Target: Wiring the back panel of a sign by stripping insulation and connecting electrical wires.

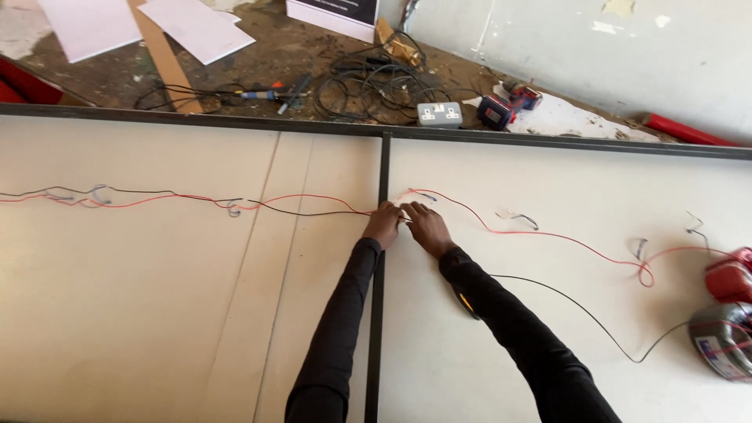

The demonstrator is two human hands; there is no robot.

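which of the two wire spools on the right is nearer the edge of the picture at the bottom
The black spool, bottom right; the red spool sits above it, farther up the panel.

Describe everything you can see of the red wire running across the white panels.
The red wire is thin, insulated and slack, lying flat on the white panels. It runs wavily from the left edge beside a black wire, crosses the dark divider strip, passes under the left hand and right hand, then curves right, forms a small loop and reaches a red spool. Small wire clips sit along it.

White panels (196, 313) under red wire (548, 235)
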